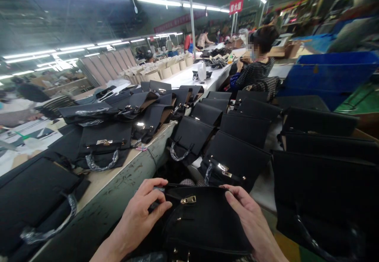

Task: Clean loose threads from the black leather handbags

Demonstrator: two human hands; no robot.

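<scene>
A black handbag (207,218) with gold-coloured metal fittings lies in front of me at the bottom centre. My left hand (148,206) grips its upper left edge, thumb and fingers pinched together there. On the other side, my right hand (248,214) holds the upper right corner, with the thumb on top and the fingers partly hidden behind. A shiny gold clasp piece (188,200) shows on the bag near my left thumb. Just beyond stands another black handbag (237,159) with a gold clasp and a plastic-wrapped handle.
Several black handbags crowd the bench (148,163) on the left and the surface on the right. A seated person (257,64) in a striped top works ahead. Behind that person is a large blue bin (331,76). Cream-coloured bag parts (156,70) line the far table.
</scene>
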